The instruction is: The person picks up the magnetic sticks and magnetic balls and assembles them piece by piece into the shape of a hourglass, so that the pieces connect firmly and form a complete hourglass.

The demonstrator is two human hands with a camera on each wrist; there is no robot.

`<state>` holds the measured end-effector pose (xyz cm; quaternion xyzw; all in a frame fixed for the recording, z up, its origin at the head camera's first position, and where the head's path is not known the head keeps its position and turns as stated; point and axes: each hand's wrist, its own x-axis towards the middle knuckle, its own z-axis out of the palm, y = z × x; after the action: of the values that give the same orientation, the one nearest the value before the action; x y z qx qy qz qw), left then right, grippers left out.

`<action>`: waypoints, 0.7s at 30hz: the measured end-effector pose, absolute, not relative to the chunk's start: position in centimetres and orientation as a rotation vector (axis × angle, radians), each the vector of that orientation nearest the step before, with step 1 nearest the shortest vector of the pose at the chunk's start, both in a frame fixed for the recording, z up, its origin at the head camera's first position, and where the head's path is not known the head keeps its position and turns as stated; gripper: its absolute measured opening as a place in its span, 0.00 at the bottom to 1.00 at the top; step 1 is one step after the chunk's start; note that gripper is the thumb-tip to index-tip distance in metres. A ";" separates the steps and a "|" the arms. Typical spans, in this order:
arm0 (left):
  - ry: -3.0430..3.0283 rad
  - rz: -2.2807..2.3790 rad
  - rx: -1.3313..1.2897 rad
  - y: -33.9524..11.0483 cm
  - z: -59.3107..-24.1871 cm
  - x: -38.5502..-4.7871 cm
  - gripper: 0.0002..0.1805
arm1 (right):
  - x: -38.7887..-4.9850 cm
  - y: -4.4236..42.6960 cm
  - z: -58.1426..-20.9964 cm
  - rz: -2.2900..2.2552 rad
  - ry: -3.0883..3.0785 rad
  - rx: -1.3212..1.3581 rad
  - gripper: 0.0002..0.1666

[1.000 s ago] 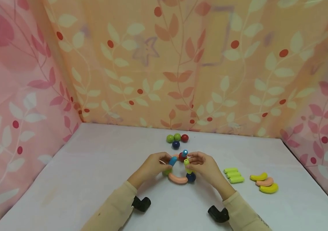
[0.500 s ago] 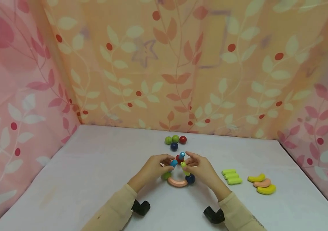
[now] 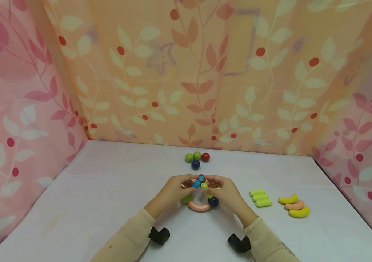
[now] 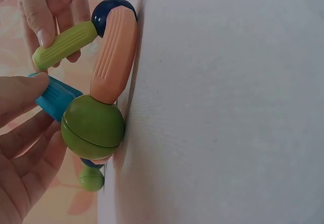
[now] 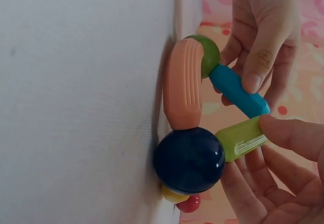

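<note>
In the head view my left hand (image 3: 174, 188) pinches a straight blue magnetic stick (image 5: 237, 89), which slants up from a green ball (image 4: 93, 128). Opposite it, my right hand (image 3: 227, 193) pinches a yellow-green magnetic stick (image 4: 65, 45) rising from a navy ball (image 5: 190, 160). Both sticks lean inward, their upper ends close together; whether they touch I cannot tell. A curved orange stick (image 3: 199, 207) lies on the table between the two balls. Behind, another blue stick (image 3: 201, 178) stands at a red ball, mostly hidden by the fingers.
Loose balls, two green (image 3: 189, 157), one red (image 3: 206, 157) and one navy (image 3: 195, 165), sit farther back on the white table (image 3: 123, 163). To the right lie three yellow-green sticks (image 3: 260, 198) and three curved pieces (image 3: 294, 204). Patterned curtains (image 3: 159, 91) enclose the table.
The blue and yellow-green sticks have tilted inward, bringing their upper ends nearer each other. My right hand has moved left, closer to my left hand. The view has shifted slightly.
</note>
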<state>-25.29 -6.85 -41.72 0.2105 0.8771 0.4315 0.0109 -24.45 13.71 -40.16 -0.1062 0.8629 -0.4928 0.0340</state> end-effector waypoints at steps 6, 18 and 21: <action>2.744 1.330 0.680 -6.9 -41.5 -25.2 0.19 | -24.4 13.6 -40.3 -1.507 2.680 -0.314 0.20; 2.737 1.301 0.653 -6.8 -41.4 -25.1 0.19 | -24.6 13.8 -40.5 -1.503 2.687 -0.327 0.17; 2.747 1.290 0.643 -6.8 -41.4 -25.1 0.19 | -24.7 13.7 -40.6 -1.497 2.699 -0.325 0.17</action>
<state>-25.11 -6.78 -41.40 0.2074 0.8853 0.4157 0.0197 -24.75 13.70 -40.59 -0.1047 0.8695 -0.4824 0.0192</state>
